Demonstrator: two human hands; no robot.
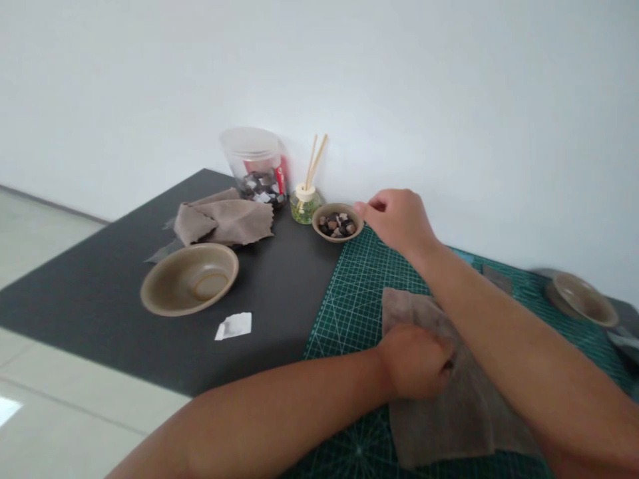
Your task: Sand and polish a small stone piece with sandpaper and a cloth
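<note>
The right hand [399, 223] is nearer the small bowl [337, 239] of stones [337, 225]; its fingers [368, 207] curve loosely, just beside the rim. The left hand [414, 362] curls on the cloth [449, 419]; any pinch cannot be confirmed.

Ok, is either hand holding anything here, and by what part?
The left hand looks closed on the brown cloth, near its left edge. The right hand holds nothing visible; it is beside the small bowl.
</note>
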